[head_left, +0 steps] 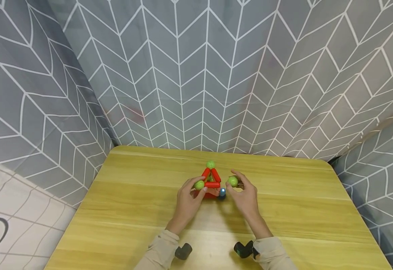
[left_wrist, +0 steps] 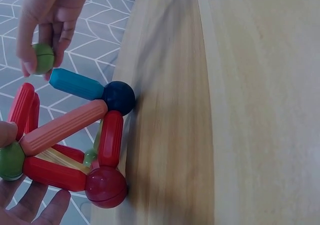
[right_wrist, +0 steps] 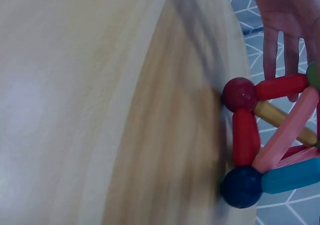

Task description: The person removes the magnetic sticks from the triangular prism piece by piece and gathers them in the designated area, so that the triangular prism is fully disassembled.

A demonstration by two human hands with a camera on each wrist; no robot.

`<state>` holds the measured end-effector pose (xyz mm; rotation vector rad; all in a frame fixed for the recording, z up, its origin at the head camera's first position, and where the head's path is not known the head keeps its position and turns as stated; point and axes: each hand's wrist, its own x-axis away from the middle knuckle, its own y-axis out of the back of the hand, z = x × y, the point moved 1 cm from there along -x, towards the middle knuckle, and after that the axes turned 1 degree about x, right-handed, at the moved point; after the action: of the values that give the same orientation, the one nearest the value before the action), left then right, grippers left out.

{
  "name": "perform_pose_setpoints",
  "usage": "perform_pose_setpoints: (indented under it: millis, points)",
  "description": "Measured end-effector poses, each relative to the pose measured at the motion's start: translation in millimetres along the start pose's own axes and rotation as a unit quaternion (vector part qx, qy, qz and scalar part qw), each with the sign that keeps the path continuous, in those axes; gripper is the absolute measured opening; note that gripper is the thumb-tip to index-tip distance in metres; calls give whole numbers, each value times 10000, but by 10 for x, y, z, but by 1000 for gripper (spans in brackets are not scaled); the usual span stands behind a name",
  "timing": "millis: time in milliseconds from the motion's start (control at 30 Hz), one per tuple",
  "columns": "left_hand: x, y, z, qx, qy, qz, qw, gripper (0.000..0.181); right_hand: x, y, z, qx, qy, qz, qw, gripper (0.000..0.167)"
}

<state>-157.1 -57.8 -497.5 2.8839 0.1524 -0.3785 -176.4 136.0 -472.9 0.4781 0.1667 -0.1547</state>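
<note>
A frame of toy building rods and balls stands on the table; its parts include red rods (head_left: 212,185), a salmon rod (left_wrist: 65,127), a teal rod (left_wrist: 76,84), a dark blue ball (left_wrist: 119,97) and a dark red ball (left_wrist: 106,187). My left hand (head_left: 187,200) grips the frame at its left corner, thumb and fingers about a green ball (head_left: 199,185). Apart from the frame, on its right, my right hand (head_left: 245,197) pinches a loose green ball (head_left: 232,181). In the left wrist view that ball is just above the teal rod's free end. The right wrist view does not show my right hand.
The wooden table (head_left: 132,210) reaches around the frame on all sides. Patterned grey curtains (head_left: 196,75) hang behind it and at both sides. Black devices (head_left: 183,251) sit at both wrists, by the beige sleeves (head_left: 159,251).
</note>
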Motion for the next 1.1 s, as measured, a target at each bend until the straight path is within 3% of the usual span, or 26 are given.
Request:
perform_pose_setpoints:
  millis: [133,400,767,1100]
  points:
    - [9,9,9,59,7,20,10000,37,-4,-11,-74,-65,-97,-7,9999,50]
    - [17,9,34,117,50,34,9999,37,12,-51,-198,-19,-396,119,9991,39]
    - [35,29,25,116,80,55,9999,37,-12,-148,-537,417,-515,127,9977,36]
    - [37,28,22,232,102,68,9997,35,-38,-184,-617,412,-492,312,9974,41]
